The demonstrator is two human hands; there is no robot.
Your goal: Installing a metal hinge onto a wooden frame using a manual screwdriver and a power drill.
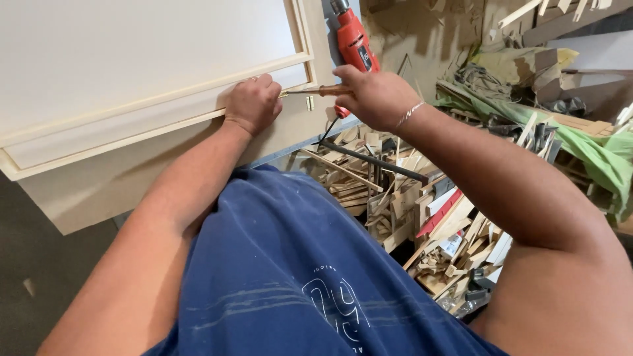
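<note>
We worked on a pale wooden panel [132,79] with 2 hands.

Our left hand [252,102] pressed curled fingers on the panel's trim strip. Our right hand [376,97] squeezed tight around a wooden-handled screwdriver [315,91], its tip at the panel's edge. A red drill [353,39] lay just behind, above wood scraps [395,198].

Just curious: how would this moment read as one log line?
left hand: pressed on pale panel | right hand: grips wooden-handled screwdriver | red drill: idle behind
</note>
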